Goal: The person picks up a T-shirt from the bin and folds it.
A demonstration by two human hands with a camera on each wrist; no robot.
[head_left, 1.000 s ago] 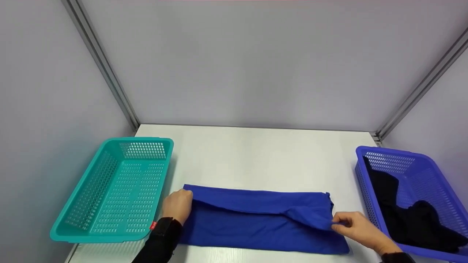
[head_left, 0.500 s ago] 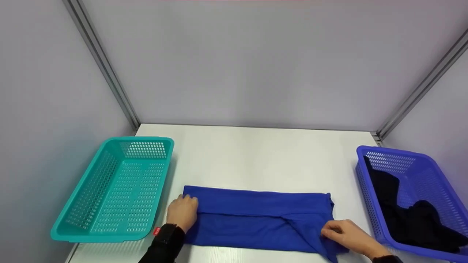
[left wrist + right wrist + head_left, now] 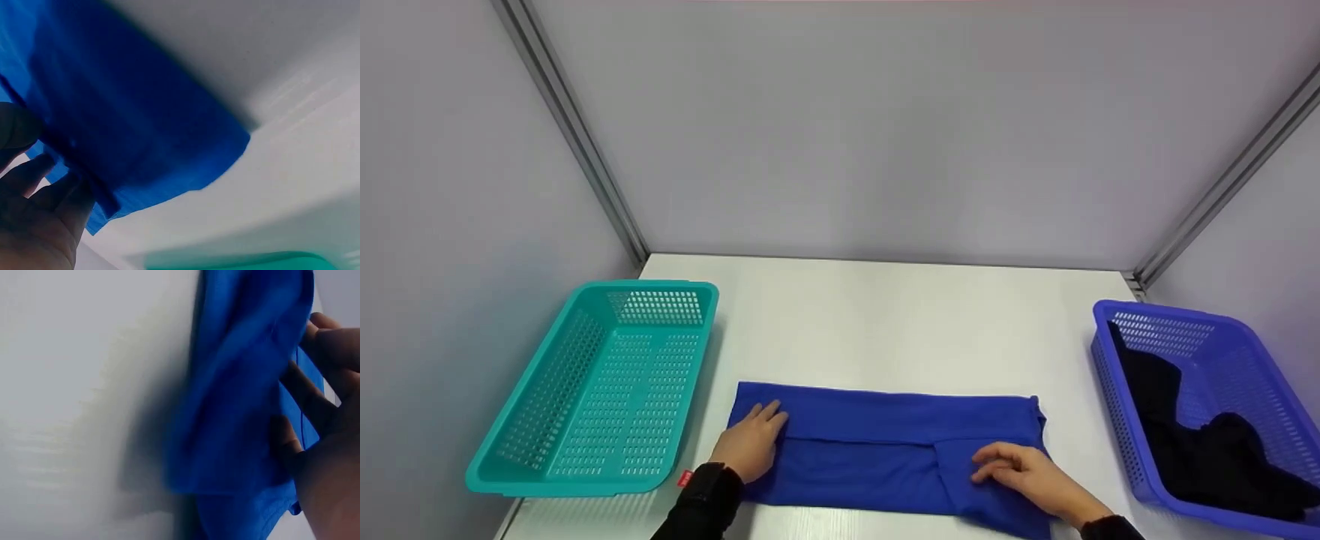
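A blue cloth garment (image 3: 862, 472) lies folded in a long strip near the table's front edge; its exact kind cannot be told. Over its left end my left hand (image 3: 750, 446) rests with fingers extended. My right hand (image 3: 1031, 476) is at the right end, fingers loosely bent and spread against a turned-over flap (image 3: 960, 480). In the left wrist view, the left fingers (image 3: 70, 199) touch the cloth by a fold line. The right wrist view has the right hand (image 3: 332, 450) beside the draped flap, nothing pinched between thumb and fingers. The flap's underside is hidden.
On the left stands a teal perforated basket (image 3: 705, 360) with a red tag (image 3: 685, 478) near it. A purple basket (image 3: 1207, 319) at the right holds black cloth (image 3: 1192, 450). Panels wall the white table (image 3: 885, 322) at the back and both sides.
My right hand has moved left, bringing the lifted right part of the garment down and over, and its pinch has loosened. My left hand has slid right onto the cloth, its fingers now extended.
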